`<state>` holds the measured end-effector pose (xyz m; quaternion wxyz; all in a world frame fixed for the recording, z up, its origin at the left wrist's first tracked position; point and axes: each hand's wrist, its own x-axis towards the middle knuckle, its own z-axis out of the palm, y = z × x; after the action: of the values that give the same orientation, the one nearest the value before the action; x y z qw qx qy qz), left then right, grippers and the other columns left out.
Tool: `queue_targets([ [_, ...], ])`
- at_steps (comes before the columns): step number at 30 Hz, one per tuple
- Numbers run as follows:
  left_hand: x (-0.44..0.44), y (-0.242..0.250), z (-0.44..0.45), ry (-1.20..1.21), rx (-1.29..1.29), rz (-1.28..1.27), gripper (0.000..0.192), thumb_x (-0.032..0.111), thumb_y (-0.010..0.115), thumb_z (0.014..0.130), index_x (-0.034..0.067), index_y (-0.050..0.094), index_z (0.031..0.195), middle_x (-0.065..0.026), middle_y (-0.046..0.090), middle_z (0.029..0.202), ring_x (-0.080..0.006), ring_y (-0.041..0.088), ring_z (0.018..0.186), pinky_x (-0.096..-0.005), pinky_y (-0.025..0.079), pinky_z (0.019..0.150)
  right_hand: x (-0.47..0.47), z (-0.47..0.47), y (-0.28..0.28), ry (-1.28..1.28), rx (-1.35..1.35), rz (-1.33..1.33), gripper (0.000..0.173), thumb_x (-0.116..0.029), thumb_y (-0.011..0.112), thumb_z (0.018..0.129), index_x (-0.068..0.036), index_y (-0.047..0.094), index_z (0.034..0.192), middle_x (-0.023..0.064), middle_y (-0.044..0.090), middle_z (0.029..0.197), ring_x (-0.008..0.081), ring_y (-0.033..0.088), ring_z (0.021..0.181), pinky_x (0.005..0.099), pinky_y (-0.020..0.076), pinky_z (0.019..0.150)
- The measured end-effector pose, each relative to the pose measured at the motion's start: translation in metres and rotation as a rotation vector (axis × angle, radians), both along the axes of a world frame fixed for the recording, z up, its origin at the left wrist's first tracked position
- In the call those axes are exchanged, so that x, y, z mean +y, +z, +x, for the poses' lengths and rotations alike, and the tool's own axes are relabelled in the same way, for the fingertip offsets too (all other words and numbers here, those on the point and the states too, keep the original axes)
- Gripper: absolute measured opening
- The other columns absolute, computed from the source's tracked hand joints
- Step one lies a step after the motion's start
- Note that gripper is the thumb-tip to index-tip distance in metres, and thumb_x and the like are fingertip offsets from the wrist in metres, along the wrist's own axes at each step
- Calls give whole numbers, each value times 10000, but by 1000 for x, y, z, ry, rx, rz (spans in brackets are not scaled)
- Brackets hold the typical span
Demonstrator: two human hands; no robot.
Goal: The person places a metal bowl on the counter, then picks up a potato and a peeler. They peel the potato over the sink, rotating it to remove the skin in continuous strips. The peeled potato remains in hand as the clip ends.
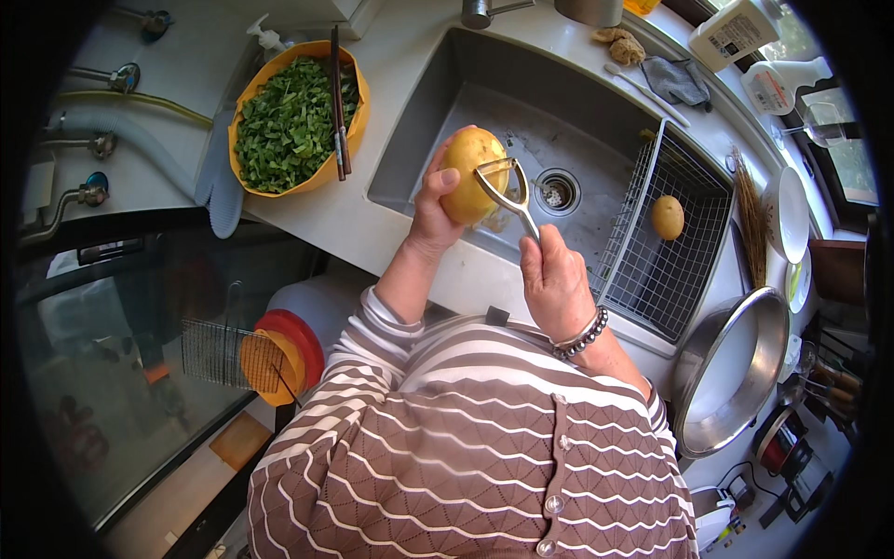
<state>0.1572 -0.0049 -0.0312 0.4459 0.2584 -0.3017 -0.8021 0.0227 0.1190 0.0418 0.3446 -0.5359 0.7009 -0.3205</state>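
Observation:
My left hand [434, 192] grips a large yellow potato [464, 199] over the near side of the grey sink [461, 129]. A metal Y-shaped peeler [513, 192] is in my right hand [555, 283], its blade against the potato's right side. Part of the potato's skin looks pared away near the blade. Below, in the basin, lie some peelings [497, 222], partly hidden by the potato and peeler. A smaller potato [668, 217] sits in the wire basket [688, 279] at the sink's right end.
Left of the sink stands a yellow-lined bowl [241, 175] of chopped greens [290, 129], with chopsticks [339, 105] across its rim. A faucet [478, 12] rises behind the basin. A steel basin [733, 377], a white bowl [788, 213] and a twig brush [749, 223] are at the right.

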Motion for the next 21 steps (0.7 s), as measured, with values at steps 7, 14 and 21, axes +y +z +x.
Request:
queue_targets([
  [7,1,-3,-2,3,30,56,651,379,622,728,47,495,1274,-126,589,1148,-244,601,1065,-368,485,960,3,5,-6,-40,-43,13,187,-149,522,961,-10,422,884,242,546,601,481,555,615,531,416,531],
  [14,0,-7,-4,52,1,102,650,483,612,762,41,542,1234,-131,632,1105,-272,640,1006,-465,590,768,6,10,-14,-38,-40,15,185,-150,522,959,-9,419,898,249,555,628,481,557,629,529,417,537],
  [21,1,-3,-14,126,31,190,605,507,612,779,66,561,1190,-107,640,1070,-252,645,970,-454,591,719,4,14,-21,-48,-12,16,185,-154,524,957,-12,419,902,254,556,628,487,555,626,537,421,538],
])
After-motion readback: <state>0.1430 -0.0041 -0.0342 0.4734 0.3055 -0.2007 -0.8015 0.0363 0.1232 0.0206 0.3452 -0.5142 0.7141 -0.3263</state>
